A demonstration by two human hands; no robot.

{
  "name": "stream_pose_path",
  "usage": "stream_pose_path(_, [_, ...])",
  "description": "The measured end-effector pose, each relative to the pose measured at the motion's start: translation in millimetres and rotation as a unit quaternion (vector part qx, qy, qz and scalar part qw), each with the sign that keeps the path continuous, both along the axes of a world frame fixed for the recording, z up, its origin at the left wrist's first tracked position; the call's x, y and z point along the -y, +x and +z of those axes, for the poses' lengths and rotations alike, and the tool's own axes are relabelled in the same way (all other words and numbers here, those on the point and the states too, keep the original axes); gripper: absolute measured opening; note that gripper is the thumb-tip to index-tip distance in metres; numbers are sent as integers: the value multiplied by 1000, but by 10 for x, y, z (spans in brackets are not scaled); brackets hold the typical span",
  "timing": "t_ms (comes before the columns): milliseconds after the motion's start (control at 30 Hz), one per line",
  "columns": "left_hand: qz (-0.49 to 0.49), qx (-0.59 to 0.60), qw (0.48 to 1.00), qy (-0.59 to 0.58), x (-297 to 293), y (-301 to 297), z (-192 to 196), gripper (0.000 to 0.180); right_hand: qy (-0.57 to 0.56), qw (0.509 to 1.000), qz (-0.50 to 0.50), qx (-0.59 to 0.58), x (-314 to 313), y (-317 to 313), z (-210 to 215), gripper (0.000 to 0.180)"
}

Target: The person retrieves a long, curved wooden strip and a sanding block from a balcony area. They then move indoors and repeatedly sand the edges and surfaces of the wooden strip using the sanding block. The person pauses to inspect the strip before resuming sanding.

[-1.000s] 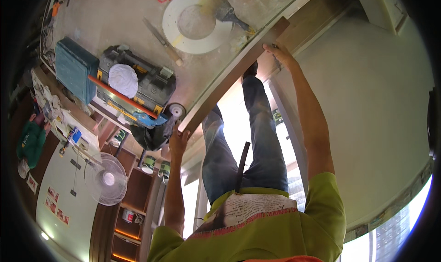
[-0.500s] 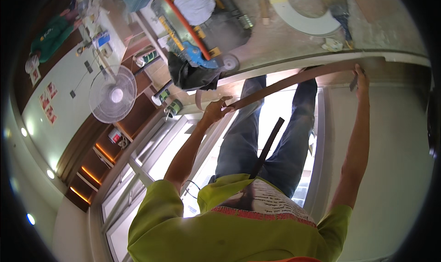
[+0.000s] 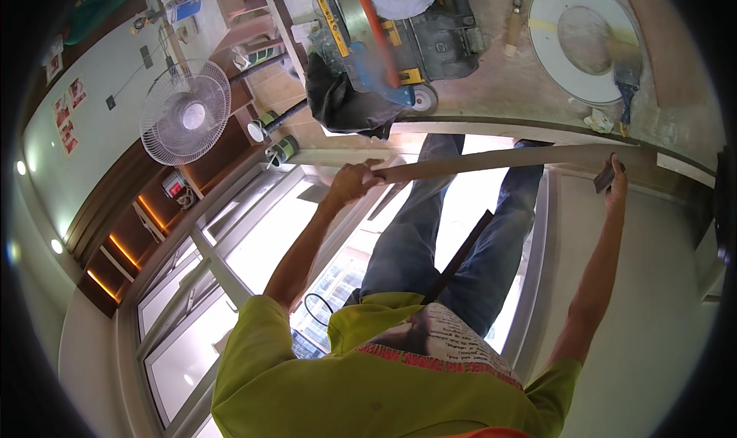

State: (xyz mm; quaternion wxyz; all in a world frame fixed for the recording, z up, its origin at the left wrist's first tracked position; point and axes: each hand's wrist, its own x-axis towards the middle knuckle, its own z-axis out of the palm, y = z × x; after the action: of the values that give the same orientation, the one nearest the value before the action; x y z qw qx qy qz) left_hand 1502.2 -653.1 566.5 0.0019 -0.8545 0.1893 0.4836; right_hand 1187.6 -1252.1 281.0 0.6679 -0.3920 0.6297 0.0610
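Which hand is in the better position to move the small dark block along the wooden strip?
Right, probably. The right hand holds the dark block at the wooden strip, while the left hand is closed around the strip's other end.

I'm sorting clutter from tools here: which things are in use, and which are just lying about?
In use:
left hand gripping the long wooden strip
right hand holding a small dark block

Lying about:
standing fan
white round disc
table saw
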Motion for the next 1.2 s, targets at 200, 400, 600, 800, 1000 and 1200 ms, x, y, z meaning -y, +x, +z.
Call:
stream_pose_path(200, [77, -53, 995, -25, -600, 70, -747, 50, 19, 999, 33, -5, -195, 112, 111, 55])
stream_pose_path(400, [53, -22, 992, 112, -425, 181, -985, 59, -3, 1000, 11, 0, -252, 69, 119, 59])
stream_pose_path(600, [60, 66, 995, 50, -864, 164, -1303, 63, -27, 1000, 3, 7, -442, 193, 156, 63])
stream_pose_path(800, [13, 49, 995, 86, -955, 187, -1677, 62, -27, 999, 25, 0, -458, 235, 226, 65])
stream_pose_path(1000, [-63, 133, 988, -50, -1556, 306, -1988, 46, -18, 1000, 8, 10, -523, 232, 229, 63])
stream_pose_path(1200, [-463, 290, 833, -88, -2137, 521, -2369, 46, -63, 998, 21, 7, -642, 261, 272, 61])
